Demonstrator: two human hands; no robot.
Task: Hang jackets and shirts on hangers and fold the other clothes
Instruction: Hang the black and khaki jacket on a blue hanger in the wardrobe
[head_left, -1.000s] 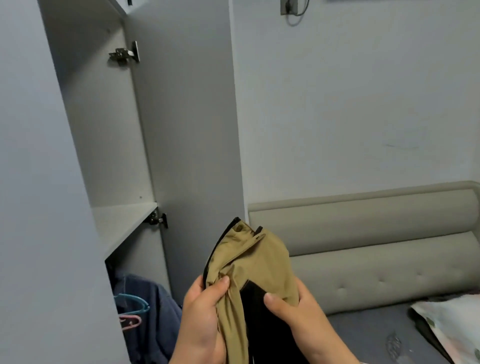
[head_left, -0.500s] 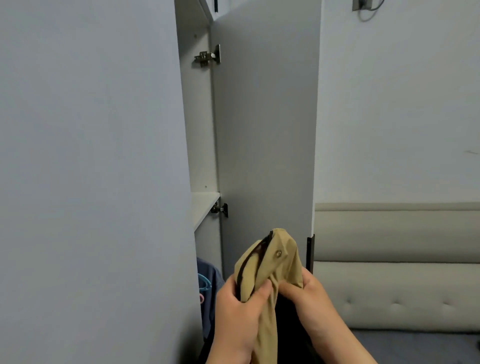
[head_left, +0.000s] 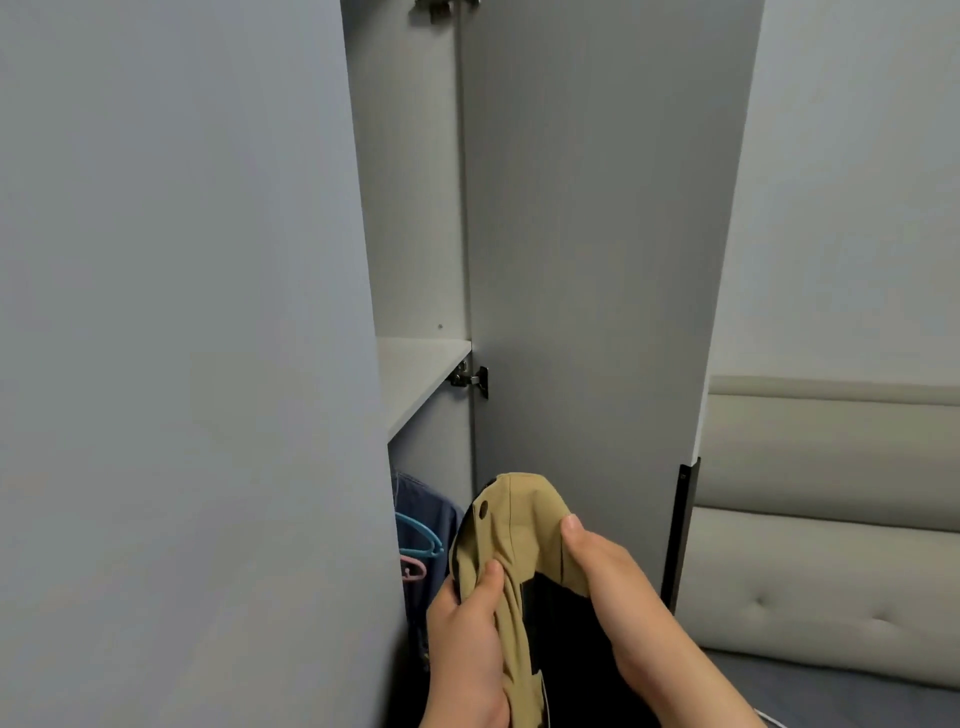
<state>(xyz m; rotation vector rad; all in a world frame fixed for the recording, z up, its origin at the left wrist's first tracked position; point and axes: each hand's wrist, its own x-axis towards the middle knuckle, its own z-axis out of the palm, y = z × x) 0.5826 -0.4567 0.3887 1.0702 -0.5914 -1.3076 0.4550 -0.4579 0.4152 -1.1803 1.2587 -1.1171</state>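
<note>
A tan jacket (head_left: 519, 525) with a black lining and a snap button is bunched low in the middle of the head view. My left hand (head_left: 467, 639) grips its left side, thumb pressed on the cloth. My right hand (head_left: 618, 597) holds the right side, thumb on top of the tan fabric. Both hands hold it in front of the open wardrobe. A dark blue garment (head_left: 431, 514) hangs inside the wardrobe, with a blue hanger (head_left: 421, 535) and a pink hanger (head_left: 413, 569) in front of it.
A grey wardrobe door (head_left: 182, 338) fills the left. The other open door (head_left: 587, 270) stands straight ahead. A white shelf (head_left: 415, 374) sits inside above the hanging space. A beige padded headboard (head_left: 831, 519) and a grey mattress (head_left: 831, 686) lie to the right.
The view has swung left and closer to the wardrobe; the left door now fills more of the frame. My hands keep their hold on the tan jacket, now nearer the hanging space.
</note>
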